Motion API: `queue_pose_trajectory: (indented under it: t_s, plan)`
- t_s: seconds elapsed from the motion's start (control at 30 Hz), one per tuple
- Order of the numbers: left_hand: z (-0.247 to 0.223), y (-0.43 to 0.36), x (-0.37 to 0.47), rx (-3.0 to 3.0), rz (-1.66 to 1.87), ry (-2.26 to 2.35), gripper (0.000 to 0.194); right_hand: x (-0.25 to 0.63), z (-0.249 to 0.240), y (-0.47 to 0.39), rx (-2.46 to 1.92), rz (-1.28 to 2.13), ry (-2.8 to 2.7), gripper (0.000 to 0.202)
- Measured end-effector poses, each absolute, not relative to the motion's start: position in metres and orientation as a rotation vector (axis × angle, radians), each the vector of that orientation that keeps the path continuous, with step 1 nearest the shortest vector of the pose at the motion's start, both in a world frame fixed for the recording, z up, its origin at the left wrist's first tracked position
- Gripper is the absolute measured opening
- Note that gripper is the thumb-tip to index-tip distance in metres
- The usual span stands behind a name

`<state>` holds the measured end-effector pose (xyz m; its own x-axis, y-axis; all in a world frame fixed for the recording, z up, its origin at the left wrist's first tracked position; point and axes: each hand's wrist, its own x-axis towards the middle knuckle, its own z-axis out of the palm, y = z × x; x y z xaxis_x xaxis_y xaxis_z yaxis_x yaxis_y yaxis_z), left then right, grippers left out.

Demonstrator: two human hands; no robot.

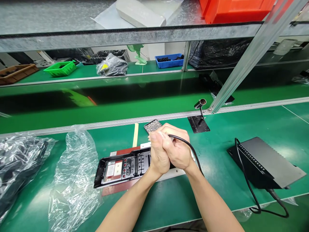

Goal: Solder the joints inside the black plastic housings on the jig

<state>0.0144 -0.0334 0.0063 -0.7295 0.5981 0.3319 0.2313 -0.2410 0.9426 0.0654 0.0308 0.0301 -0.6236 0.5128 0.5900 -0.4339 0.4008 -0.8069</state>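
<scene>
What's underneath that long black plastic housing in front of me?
A flat reddish-brown board sticks out from under the housing. Much of the board is covered, and your hands hide much of the housing's right part.

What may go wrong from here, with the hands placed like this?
The tray sits close to the right hand: a bump might spill its small parts. The cable runs beneath that forearm and could snag there. If the left hand slips, it might shift the housing below.
</scene>
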Motion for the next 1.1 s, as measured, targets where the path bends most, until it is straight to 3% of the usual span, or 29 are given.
queue_pose_trajectory:
  t_s: [1.1]
  plan:
    - [0.0014,-0.0329,0.0127,1.102,2.070,1.742,0.060,0.0655,0.0303,0.0326,-0.035,1.389,-1.783,0.028]
